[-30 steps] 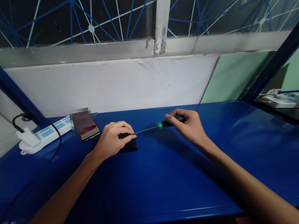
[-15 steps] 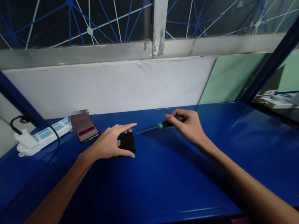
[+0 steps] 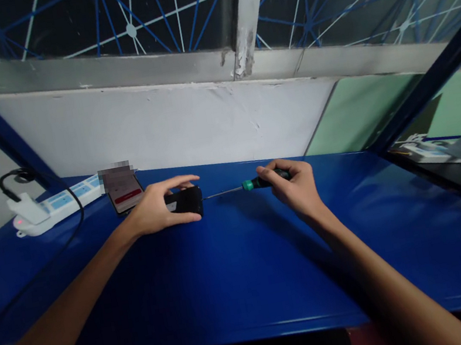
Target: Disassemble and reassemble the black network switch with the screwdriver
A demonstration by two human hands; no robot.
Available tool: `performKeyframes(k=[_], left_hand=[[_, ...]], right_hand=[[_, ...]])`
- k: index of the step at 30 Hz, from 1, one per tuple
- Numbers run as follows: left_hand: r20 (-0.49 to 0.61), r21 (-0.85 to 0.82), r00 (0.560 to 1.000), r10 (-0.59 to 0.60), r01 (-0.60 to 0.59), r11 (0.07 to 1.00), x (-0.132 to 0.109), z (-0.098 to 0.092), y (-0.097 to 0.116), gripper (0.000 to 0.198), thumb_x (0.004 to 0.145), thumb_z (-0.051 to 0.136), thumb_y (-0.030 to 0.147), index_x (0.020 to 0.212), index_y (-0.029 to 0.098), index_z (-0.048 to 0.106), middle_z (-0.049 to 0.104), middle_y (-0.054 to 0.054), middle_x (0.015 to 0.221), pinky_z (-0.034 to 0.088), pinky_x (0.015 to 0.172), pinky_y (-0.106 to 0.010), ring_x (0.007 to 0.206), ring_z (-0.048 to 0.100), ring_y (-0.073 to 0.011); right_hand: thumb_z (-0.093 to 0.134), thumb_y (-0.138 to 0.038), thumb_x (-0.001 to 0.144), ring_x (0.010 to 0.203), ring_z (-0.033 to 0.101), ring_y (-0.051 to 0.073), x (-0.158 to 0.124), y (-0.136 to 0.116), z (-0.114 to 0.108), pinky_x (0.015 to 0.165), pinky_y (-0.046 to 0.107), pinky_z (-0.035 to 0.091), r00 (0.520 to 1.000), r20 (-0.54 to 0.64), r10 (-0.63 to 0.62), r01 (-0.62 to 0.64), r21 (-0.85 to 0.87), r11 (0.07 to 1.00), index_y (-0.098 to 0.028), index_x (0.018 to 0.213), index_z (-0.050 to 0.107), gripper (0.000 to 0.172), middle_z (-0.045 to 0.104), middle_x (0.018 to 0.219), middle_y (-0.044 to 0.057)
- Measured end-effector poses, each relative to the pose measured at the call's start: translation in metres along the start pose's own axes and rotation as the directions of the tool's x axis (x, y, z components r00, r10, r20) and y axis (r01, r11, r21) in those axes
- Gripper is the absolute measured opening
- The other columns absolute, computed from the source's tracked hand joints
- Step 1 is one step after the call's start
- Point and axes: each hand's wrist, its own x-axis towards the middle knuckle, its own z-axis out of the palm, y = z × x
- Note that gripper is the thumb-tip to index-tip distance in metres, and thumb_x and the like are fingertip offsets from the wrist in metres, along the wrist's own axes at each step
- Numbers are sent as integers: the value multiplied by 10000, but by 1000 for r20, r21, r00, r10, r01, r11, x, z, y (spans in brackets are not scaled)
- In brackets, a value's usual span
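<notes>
Left hand [image 3: 160,207] clasps a black box [image 3: 190,201] near the far edge of blue tabletop [image 3: 239,272], right hand [image 3: 294,184] is closed on a green-and-black screwdriver [image 3: 254,183], its tip at the box's right end

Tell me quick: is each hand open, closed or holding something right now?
Left hand: partly closed around the black box, holding it.
Right hand: closed, holding the screwdriver.
</notes>
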Motion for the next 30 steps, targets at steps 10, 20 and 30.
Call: performKeyframes(k=[10, 20, 30], left_hand=[[-122, -141, 993, 5, -22, 990, 0, -10, -3, 722, 674, 809, 468, 1314, 250, 554, 642, -99, 1254, 474, 984, -423, 1191, 583, -304], [-104, -141, 995, -4, -11, 990, 0, -9, 0, 701, 668, 808, 463, 1293, 246, 575, 646, -97, 1253, 472, 995, -442, 1186, 588, -304], [-126, -76, 992, 9, -18, 997, 0, -6, 3, 670, 664, 796, 497, 1248, 225, 611, 663, -96, 1228, 484, 965, -443, 1116, 617, -288]], right_hand=[[646, -454, 823, 403, 296, 74, -6, -10, 6, 414, 266, 220, 999, 0, 46, -46, 90, 995, -184, 608, 597, 348, 356, 441, -54], [645, -470, 836, 423, 302, 75, -7, -6, 7, 429, 263, 217, 1000, 12, 23, -24, 78, 997, -180, 622, 598, 363, 366, 470, -56], [614, -473, 858, 456, 305, 85, -7, -5, 6, 464, 269, 238, 999, 32, -14, 14, 13, 1000, -182, 653, 605, 356, 371, 501, -50]])
